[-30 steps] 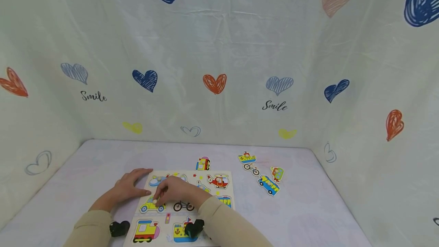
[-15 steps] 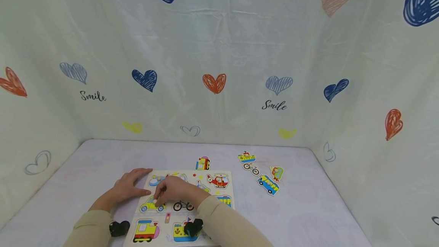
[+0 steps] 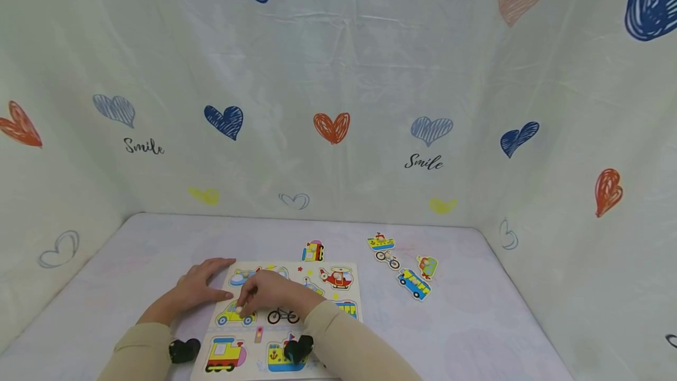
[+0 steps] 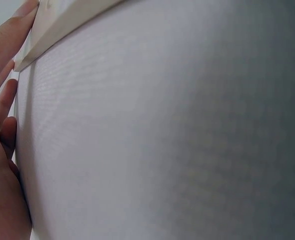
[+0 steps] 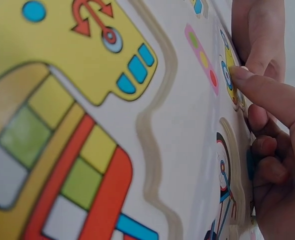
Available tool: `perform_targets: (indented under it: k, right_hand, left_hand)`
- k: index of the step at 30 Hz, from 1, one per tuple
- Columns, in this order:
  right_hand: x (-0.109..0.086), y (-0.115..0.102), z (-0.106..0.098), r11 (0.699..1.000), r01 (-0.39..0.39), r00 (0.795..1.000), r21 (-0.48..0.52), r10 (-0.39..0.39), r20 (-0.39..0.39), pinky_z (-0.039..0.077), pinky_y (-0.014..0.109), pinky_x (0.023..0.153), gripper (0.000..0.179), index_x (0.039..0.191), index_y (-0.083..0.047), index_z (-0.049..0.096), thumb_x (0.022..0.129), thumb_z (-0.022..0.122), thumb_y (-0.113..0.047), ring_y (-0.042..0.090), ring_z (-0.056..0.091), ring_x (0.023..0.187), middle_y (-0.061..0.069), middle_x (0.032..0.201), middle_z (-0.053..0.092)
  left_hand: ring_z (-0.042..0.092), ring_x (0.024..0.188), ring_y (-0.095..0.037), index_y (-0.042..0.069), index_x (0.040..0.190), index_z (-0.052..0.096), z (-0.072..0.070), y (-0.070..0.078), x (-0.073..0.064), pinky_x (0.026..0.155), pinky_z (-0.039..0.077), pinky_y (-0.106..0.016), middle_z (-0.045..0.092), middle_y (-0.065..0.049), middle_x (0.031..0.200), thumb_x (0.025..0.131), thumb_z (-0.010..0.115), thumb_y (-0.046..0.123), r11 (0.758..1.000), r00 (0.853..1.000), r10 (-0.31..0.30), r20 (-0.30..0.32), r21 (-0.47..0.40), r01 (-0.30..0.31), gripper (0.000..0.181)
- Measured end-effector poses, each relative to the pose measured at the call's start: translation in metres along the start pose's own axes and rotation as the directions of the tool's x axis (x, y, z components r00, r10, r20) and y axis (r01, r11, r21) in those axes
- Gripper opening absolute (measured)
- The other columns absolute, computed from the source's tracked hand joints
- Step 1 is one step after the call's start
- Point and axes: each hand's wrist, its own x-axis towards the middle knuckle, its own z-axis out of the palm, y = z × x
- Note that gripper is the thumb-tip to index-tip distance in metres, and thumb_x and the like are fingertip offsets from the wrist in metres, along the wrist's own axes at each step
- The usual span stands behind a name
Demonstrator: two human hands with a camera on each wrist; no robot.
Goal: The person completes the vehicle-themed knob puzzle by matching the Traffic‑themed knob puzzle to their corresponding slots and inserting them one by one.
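Note:
A pale puzzle board (image 3: 254,353) printed with vehicles lies at the front of the table. My right hand (image 3: 275,291) pinches the small pale knob of a yellow car piece (image 3: 227,316) between thumb and forefinger. That car lies over the car picture on the board's left side; whether it sits fully in its recess I cannot tell. In the right wrist view, the thumb (image 5: 267,90) presses against the knob, and the other fingers curl beneath. My left hand (image 3: 198,286) rests at the board's left edge, fingers and thumb spread and holding nothing.
Behind the board lies a train piece (image 3: 313,250). To the right are a ship piece (image 3: 381,243), a bicycle piece (image 3: 388,260), a blue bus piece (image 3: 414,284) and a small green-yellow vehicle piece (image 3: 427,267). A curtain with hearts (image 3: 338,63) surrounds the table.

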Motion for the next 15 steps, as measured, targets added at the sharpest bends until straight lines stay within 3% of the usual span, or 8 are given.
perform_targets:
  k: [15]
  right_hand:
    - [-0.0087,0.0056,-0.0011,0.987,0.02,1.0,0.159,-0.02,-0.003,0.043,0.016,0.061,0.015,0.098,-0.019,0.077,0.083,0.079,-0.015,0.002,0.053,0.064,-0.011,0.073,0.06]
  left_hand:
    - [0.03,0.125,-0.053,0.006,0.141,0.046,0.0001,0.0052,-0.0001,0.093,0.023,-0.073,0.036,-0.029,0.144,0.074,0.082,0.043,0.999,0.999,-0.049,0.02,-0.013,0.049,0.085]
